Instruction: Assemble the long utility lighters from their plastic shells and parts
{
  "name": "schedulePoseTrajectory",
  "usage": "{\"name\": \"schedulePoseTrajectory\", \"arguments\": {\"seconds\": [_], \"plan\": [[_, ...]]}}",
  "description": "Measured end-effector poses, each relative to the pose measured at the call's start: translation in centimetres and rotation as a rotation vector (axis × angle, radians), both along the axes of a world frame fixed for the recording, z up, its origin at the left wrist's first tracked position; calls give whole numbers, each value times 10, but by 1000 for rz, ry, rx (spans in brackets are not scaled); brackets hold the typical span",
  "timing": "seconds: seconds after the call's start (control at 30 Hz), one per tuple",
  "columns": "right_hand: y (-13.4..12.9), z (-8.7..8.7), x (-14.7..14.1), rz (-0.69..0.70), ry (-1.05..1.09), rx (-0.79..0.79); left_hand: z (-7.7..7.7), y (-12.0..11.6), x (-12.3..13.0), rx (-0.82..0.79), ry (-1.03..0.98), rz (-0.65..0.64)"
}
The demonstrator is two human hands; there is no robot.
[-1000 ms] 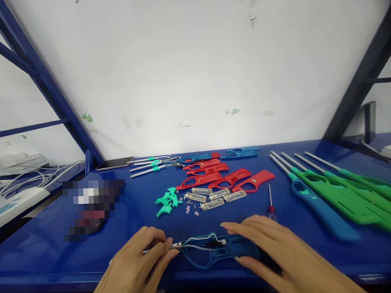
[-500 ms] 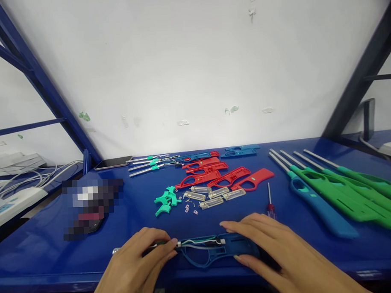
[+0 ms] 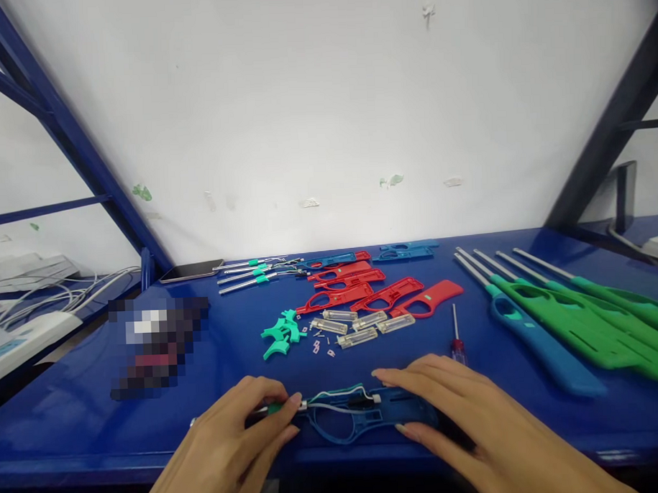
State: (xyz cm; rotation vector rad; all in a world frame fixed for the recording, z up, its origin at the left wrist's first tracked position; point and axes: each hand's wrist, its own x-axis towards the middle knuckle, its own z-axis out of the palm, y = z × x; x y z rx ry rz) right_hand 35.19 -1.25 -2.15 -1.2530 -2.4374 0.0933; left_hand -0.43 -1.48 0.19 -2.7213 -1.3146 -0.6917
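Note:
A blue lighter handle half (image 3: 389,411) lies hollow side up at the table's front edge, its trigger loop toward me. My left hand (image 3: 232,426) pinches the lighter tube (image 3: 302,405) at the handle's left end; most of the tube is hidden under the fingers. From it, a white and a grey wire (image 3: 335,409) run along the handle to a small black part with a white end (image 3: 367,400). My right hand (image 3: 458,407) grips the handle's right end, thumb on the near edge and fingers on the far edge.
Beyond lie clear fuel tanks (image 3: 358,337), green triggers (image 3: 278,338), red handle halves (image 3: 339,296) and tubes with wires (image 3: 249,283). A screwdriver (image 3: 458,350) and assembled lighters (image 3: 580,331) are on the right. A phone (image 3: 192,271) lies at the back left.
The white wire now bows up toward the handle's far edge; before, it ran nearly straight. Both hands keep their hold, and the view has shifted slightly.

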Motion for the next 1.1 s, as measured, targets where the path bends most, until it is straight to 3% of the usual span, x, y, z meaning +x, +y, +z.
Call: {"name": "schedulePoseTrajectory", "arguments": {"seconds": [0.3, 0.67, 0.83, 1.1], "plan": [[-1, 1, -2, 3, 21, 30, 13, 4, 10, 22, -30, -41], [1, -1, -1, 23, 11, 19, -3, -1, 1, 20, 23, -7], [3, 10, -5, 51, 112, -3, 1, -1, 5, 107, 78, -19], [6, 23, -8, 132, 173, -20, 16, 1, 22, 311, 1, -6]]}}
